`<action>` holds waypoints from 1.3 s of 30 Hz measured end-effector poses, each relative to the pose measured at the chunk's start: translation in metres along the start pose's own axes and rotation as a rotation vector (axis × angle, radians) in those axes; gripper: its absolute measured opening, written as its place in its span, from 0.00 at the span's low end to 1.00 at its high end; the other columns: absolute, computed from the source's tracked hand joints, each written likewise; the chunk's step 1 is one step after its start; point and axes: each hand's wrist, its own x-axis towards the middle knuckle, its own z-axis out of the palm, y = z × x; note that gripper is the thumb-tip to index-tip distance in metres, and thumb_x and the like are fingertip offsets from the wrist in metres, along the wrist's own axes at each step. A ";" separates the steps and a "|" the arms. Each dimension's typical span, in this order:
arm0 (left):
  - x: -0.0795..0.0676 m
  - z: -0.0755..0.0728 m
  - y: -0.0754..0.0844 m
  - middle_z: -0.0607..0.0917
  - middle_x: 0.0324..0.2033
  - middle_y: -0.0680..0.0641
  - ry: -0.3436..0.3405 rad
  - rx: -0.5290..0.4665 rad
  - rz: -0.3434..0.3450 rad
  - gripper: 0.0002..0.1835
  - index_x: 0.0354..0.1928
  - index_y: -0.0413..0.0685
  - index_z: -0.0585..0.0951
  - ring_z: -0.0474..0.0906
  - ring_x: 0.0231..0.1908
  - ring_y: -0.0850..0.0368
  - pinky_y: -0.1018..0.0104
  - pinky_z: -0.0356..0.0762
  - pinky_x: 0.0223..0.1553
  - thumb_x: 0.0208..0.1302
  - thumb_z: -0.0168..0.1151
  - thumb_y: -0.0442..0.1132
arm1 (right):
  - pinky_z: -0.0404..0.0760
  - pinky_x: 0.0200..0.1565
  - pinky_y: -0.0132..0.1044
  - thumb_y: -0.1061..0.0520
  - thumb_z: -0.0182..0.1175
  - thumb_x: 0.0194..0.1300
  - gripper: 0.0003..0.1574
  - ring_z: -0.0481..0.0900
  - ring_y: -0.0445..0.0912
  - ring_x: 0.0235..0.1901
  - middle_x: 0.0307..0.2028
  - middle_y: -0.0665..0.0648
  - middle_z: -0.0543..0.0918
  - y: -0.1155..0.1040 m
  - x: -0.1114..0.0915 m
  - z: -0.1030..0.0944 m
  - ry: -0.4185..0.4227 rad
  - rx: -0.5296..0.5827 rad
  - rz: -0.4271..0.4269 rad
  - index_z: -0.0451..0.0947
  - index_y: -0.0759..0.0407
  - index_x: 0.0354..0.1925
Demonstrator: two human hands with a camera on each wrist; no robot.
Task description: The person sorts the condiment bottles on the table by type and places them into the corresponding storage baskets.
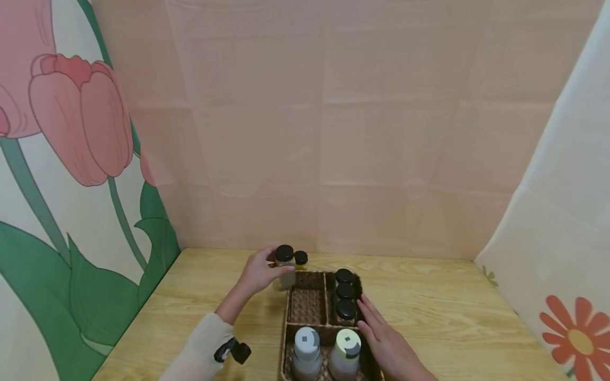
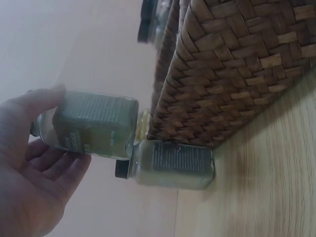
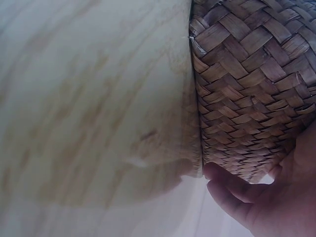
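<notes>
My left hand (image 1: 259, 272) grips a glass spice jar (image 2: 96, 123) with a black lid, thumb on one side and fingers on the other. The jar is up beside the back left corner of a brown woven basket (image 2: 237, 69). Below it in the left wrist view, a second labelled jar (image 2: 173, 165) stands on the table against the basket wall. Behind is a small jar with yellow contents (image 1: 301, 260). My right hand (image 1: 388, 338) rests on the basket's right side, its fingers (image 3: 229, 190) along the weave.
Three black-lidded jars (image 1: 345, 291) stand in a row in the basket's back right compartment. The front compartment has a white-capped bottle (image 1: 307, 349) and a bottle with a pale yellow cap (image 1: 347, 352). Wooden table (image 1: 438, 317) surrounds the basket; a pink cloth (image 1: 314, 132) hangs behind.
</notes>
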 end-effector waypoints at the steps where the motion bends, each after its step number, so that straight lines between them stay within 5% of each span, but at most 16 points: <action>1: 0.001 0.001 0.000 0.86 0.50 0.47 -0.005 -0.004 0.003 0.29 0.59 0.48 0.81 0.83 0.51 0.48 0.57 0.85 0.49 0.56 0.78 0.49 | 0.69 0.66 0.61 0.31 0.39 0.79 0.40 0.61 0.55 0.74 0.80 0.47 0.52 0.000 0.000 0.000 -0.001 -0.001 0.002 0.56 0.45 0.79; 8: 0.005 0.008 -0.001 0.86 0.50 0.48 -0.018 0.037 0.003 0.32 0.61 0.50 0.81 0.83 0.48 0.51 0.60 0.85 0.44 0.55 0.77 0.53 | 0.68 0.66 0.61 0.29 0.37 0.77 0.42 0.61 0.55 0.74 0.80 0.45 0.51 0.000 0.000 0.000 -0.010 -0.001 0.010 0.55 0.44 0.80; 18: 0.012 0.024 -0.002 0.82 0.31 0.52 -0.038 0.062 0.090 0.25 0.50 0.45 0.83 0.75 0.30 0.58 0.67 0.74 0.29 0.54 0.79 0.49 | 0.68 0.66 0.61 0.33 0.40 0.79 0.39 0.62 0.55 0.74 0.80 0.45 0.51 0.001 0.001 0.000 -0.001 -0.002 0.008 0.55 0.44 0.80; 31: 0.014 0.040 -0.006 0.86 0.46 0.45 -0.102 0.081 0.063 0.34 0.60 0.42 0.81 0.81 0.40 0.54 0.62 0.81 0.35 0.55 0.78 0.52 | 0.69 0.66 0.62 0.27 0.37 0.77 0.43 0.62 0.55 0.74 0.80 0.44 0.50 0.003 0.001 0.001 -0.015 0.000 0.023 0.55 0.43 0.80; 39: 0.015 0.043 -0.006 0.86 0.46 0.48 -0.138 0.054 0.078 0.28 0.57 0.48 0.83 0.84 0.41 0.55 0.64 0.83 0.36 0.57 0.77 0.50 | 0.68 0.66 0.62 0.27 0.37 0.76 0.43 0.61 0.55 0.74 0.80 0.44 0.50 0.003 0.002 0.001 -0.023 0.006 0.028 0.54 0.42 0.80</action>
